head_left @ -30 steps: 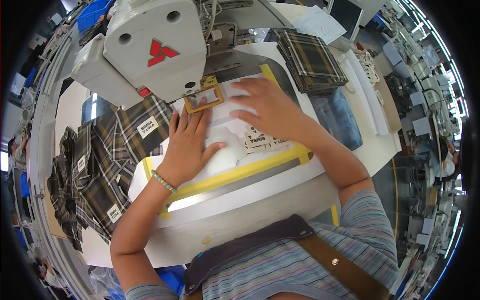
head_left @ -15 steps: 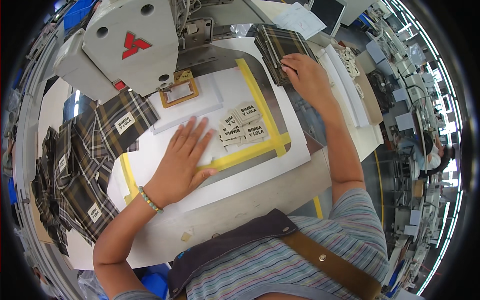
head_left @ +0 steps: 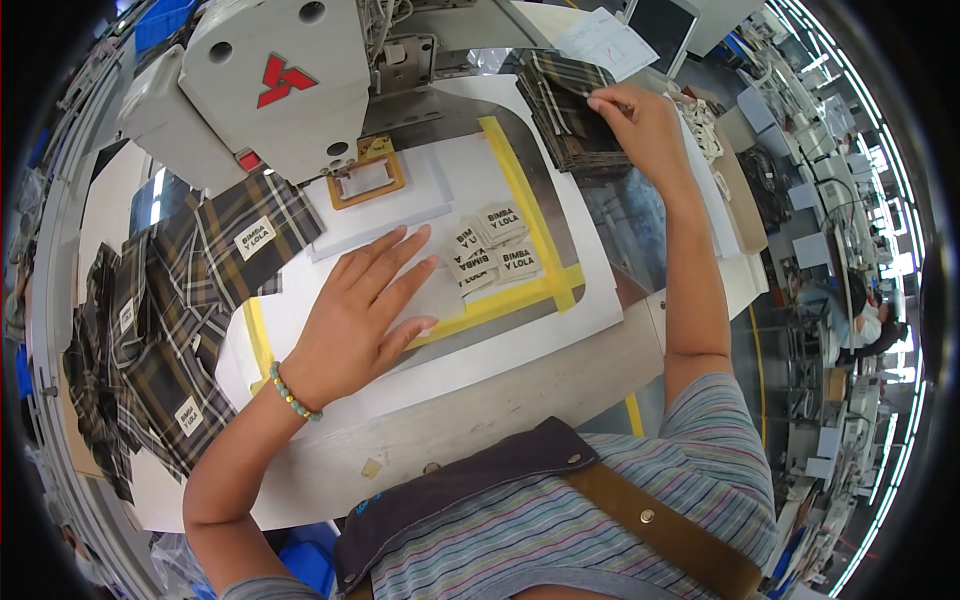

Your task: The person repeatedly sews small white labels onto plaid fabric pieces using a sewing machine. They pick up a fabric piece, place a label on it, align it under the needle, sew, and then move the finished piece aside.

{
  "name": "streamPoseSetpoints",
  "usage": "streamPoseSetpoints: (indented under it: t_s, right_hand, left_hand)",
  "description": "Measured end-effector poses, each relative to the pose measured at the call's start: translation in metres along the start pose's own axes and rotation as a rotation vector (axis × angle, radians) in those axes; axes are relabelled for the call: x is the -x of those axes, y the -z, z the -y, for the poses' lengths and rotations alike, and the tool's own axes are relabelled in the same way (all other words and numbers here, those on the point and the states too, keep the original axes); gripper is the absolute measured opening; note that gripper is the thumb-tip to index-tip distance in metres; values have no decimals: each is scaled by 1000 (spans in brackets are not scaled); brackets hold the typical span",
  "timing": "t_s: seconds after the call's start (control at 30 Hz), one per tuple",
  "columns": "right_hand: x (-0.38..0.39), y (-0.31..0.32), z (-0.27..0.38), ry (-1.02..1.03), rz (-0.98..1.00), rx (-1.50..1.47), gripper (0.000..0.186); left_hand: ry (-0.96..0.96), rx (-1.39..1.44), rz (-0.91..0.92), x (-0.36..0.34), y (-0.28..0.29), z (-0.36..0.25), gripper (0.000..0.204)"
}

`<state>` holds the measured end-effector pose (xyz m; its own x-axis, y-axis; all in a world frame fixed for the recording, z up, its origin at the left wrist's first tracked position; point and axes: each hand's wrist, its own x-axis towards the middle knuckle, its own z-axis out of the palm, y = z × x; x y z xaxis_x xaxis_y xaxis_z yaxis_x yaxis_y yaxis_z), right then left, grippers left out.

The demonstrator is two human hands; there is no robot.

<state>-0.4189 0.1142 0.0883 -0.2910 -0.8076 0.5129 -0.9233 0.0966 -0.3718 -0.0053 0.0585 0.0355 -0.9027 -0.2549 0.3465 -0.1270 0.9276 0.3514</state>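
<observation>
At the far right of the sewing table stands a stack of dark plaid fabric pieces (head_left: 568, 140). My right hand (head_left: 650, 135) pinches the edge of its top piece, which is lifted and bent back. My left hand (head_left: 350, 325) is open, fingers spread, over the white work sheet (head_left: 390, 385), holding nothing. Just right of its fingertips lies a loose pile of small cream printed labels (head_left: 497, 245). Beyond it, a brown rectangular clamp frame (head_left: 366, 184) sits under the sewing machine head (head_left: 265, 95). Plaid pieces with labels on them (head_left: 165, 325) are heaped at the left.
Yellow tape (head_left: 522, 185) borders the white sheet. Behind the stack are a paper sheet (head_left: 606, 45) and a dark screen (head_left: 662, 30). A box of pale pieces (head_left: 706, 130) stands at the right. Another person (head_left: 870, 325) sits farther off, along rows of worktables.
My right hand has moved slightly right and drawn the top plaid piece's edge up from the stack. My left hand's fingers have shifted a little, still spread.
</observation>
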Motion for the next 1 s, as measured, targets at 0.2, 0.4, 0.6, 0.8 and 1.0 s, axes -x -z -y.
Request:
streamPoseSetpoints:
  t_s: [0.2,0.4,0.6,0.8,1.0]
  right_hand:
    - [14,-45,64,380,26,-3,11]
    - [47,-92,103,645,173,28,5]
    - [57,-83,107,657,110,-21,8]
    - [67,-60,75,549,70,121,9]
    - [60,-76,71,637,87,145,13]
  left_hand:
    - [-30,-27,-189,-30,-6,2,57]
    - [26,-116,-301,-63,-36,32,44]
    - [77,-63,-309,-79,-48,45,27]
    - [44,-144,-376,-73,-47,49,8]
    - [-74,-333,-280,-45,-33,60,15]
